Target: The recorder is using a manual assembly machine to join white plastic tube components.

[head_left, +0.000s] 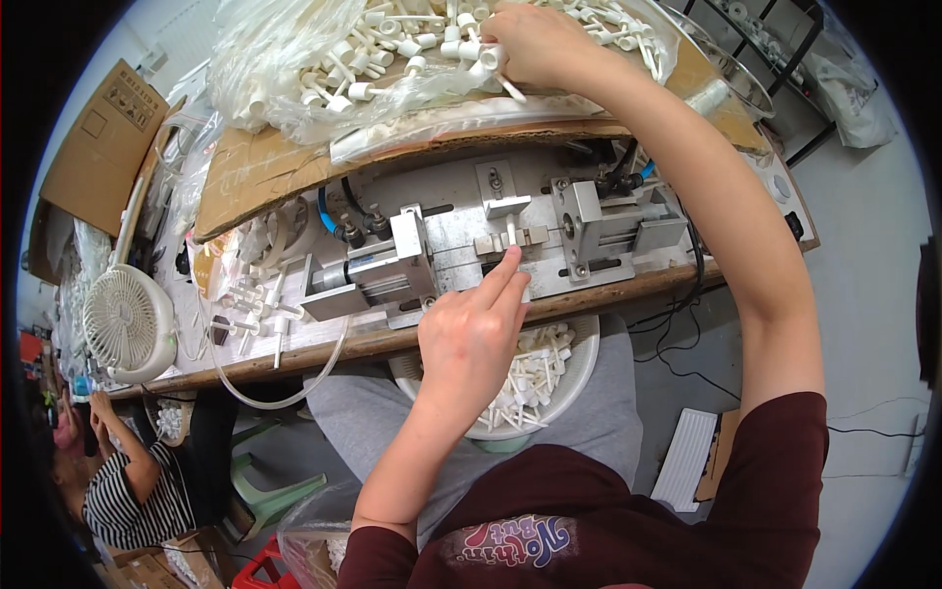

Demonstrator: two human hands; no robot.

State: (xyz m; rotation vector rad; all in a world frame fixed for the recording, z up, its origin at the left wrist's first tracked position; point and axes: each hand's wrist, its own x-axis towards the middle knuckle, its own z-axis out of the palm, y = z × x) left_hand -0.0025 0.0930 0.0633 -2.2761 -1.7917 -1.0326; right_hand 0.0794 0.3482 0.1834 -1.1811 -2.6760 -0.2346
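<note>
My left hand (pixel 466 339) reaches over the bench edge with its index and middle fingers stretched out. The index fingertip is at the lower end of a white stemmed plastic part (pixel 511 230), which stands in the small metal holder (pixel 535 236) of a bench fixture. My left thumb is hidden. At the back, my right hand (pixel 540 47) is in a heap of white stemmed plastic parts (pixel 378 54), its fingers curled in around a white plastic part (pixel 491 59). Its fingertips are partly hidden.
Metal cylinder units (pixel 378 270) flank the holder. Cardboard (pixel 265 167) and plastic bagging lie under the heap. A white basket (pixel 592 368) of parts rests in my lap. Loose parts, a clear tube (pixel 339 353) and a white fan (pixel 128 319) are left; another person (pixel 137 481) sits beyond.
</note>
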